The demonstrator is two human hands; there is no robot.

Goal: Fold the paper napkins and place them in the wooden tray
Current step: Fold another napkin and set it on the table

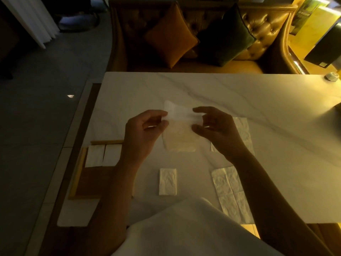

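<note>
Holding the napkin (180, 115) above the middle of the white table (239, 93), I have the left hand (145, 132) pinching its left edge and the right hand (215, 130) pinching its right edge, thumb against fingertips on each side. Both grips are narrow and closed on the paper; nothing else is held.

Handling properties, as I judge them: the sheet is very light, soft and limp. It sags between the two pinch points and its far-left corner curls upward, so it has no stiffness to rely on. It is thin enough for light to pass through the lower part (treat it as easy to tear). The hold belongs at the edges or corners, with light pressure and even tension across the span.

Orientation: the held sheet hangs with its top edge running left to right between my hands, and its lower part drops toward me, close above the table. I cannot tell whether the bottom edge touches the surface.

Other items: a folded napkin (167, 182) lies near me, its long axis running near to far. Unfolded sheets (230, 193) lie to the right, partly under my right forearm. The wooden tray (79, 174) sits at the left edge of the table with two folded napkins (103, 156) side by side at its far end, long axes also near to far.
</note>
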